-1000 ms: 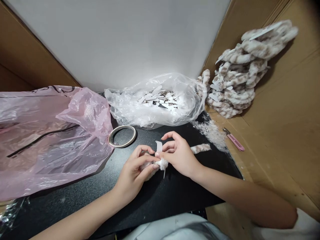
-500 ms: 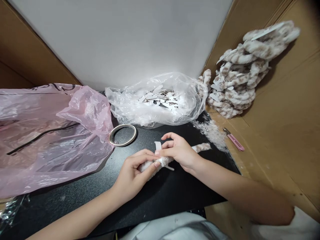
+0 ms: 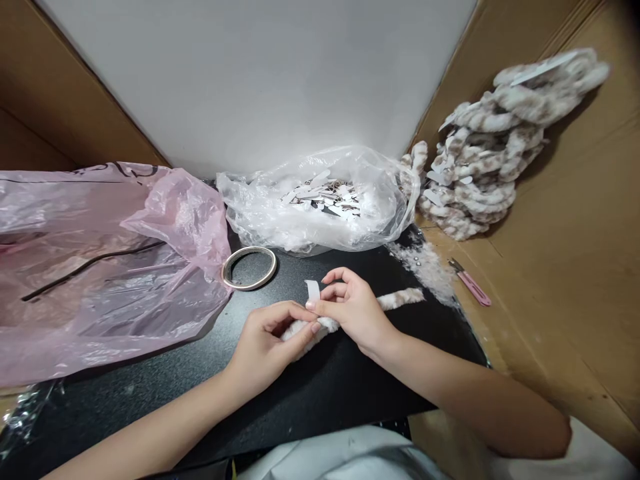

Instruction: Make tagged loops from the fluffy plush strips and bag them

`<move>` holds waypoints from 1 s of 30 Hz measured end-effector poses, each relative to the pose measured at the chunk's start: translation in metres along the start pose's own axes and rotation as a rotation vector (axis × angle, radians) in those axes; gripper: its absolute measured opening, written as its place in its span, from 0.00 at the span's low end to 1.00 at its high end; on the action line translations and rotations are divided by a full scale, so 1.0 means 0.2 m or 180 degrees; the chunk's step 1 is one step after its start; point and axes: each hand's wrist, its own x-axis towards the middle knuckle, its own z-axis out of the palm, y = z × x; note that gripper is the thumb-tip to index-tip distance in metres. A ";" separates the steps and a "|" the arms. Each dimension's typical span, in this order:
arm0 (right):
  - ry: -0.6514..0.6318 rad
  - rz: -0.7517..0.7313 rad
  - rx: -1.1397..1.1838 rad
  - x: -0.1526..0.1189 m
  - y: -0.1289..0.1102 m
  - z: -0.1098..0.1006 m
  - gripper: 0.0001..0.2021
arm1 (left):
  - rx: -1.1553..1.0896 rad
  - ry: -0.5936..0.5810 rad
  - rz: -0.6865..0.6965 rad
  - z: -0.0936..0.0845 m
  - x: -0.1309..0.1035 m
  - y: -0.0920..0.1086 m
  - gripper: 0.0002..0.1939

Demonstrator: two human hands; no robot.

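Observation:
A fluffy white and light brown strip point(image 3: 401, 299) lies across the black table, its right end sticking out past my right hand. My left hand point(image 3: 273, 340) pinches the strip's left part between thumb and fingers. My right hand point(image 3: 353, 307) has its thumb and index finger closed on a small white tab point(image 3: 313, 291) that stands up over the strip. The fingertips of both hands are close together. Part of the strip is hidden under my right hand.
A tape ring point(image 3: 249, 269) lies beside a pink plastic bag point(image 3: 120, 280). Behind is a clear bag point(image 3: 250, 213) holding white and metal pieces. At the right are a pile of fluffy strips point(image 3: 480, 160), loose fluff point(image 3: 433, 270) and a pink-handled cutter point(image 3: 474, 288) on cardboard.
The white tab and my right fingertips have moved slightly left. A thin white piece that stuck out below the strip no longer shows. The whole view has shifted a little.

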 end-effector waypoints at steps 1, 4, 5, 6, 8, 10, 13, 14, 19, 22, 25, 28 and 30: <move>0.0009 0.0062 0.0013 0.00 0.00 0.00 0.26 | -0.0006 0.0019 -0.0050 0.00 0.00 0.00 0.04; -0.0024 0.0038 -0.0042 0.00 0.00 0.00 0.25 | -0.0037 0.0023 -0.0144 0.00 0.00 -0.01 0.06; -0.0055 -0.0071 -0.0115 0.00 0.00 0.00 0.24 | -0.0069 0.0039 -0.0192 0.00 0.01 -0.01 0.06; -0.0080 -0.0237 -0.0236 -0.01 0.00 0.00 0.23 | -0.0120 0.0077 -0.0254 0.00 0.01 0.00 0.07; -0.0077 -0.0695 -0.0630 -0.03 0.00 -0.01 0.20 | -0.0252 0.0160 -0.0387 0.00 0.02 0.00 0.08; -0.0004 -0.1202 -0.1127 -0.05 0.02 -0.02 0.17 | -0.0374 0.0228 -0.0500 0.01 0.02 0.00 0.08; 0.0068 -0.1838 -0.1685 -0.07 0.05 -0.04 0.13 | -0.0542 0.0269 -0.0666 0.02 0.01 0.00 0.09; 0.0058 -0.2006 -0.1814 -0.07 0.06 -0.05 0.12 | -0.0624 0.0266 -0.0747 0.03 0.01 0.00 0.10; 0.0043 -0.2915 -0.2287 -0.08 0.11 -0.09 0.11 | -0.1281 0.0111 -0.1281 0.03 0.00 0.00 0.15; -0.0040 -0.3696 -0.2492 -0.08 0.11 -0.11 0.09 | -0.1822 -0.0170 -0.1536 0.02 0.01 -0.01 0.15; -0.0129 -0.4020 -0.2562 -0.08 0.10 -0.12 0.09 | -0.2402 -0.0382 -0.1726 0.01 0.02 -0.02 0.15; -0.0292 -0.4076 -0.2536 -0.06 0.09 -0.13 0.10 | -0.2650 -0.0510 -0.1824 0.00 0.03 -0.01 0.15; -0.0416 -0.4133 -0.2545 -0.05 0.09 -0.14 0.11 | -0.2721 -0.0583 -0.1871 0.00 0.03 -0.01 0.12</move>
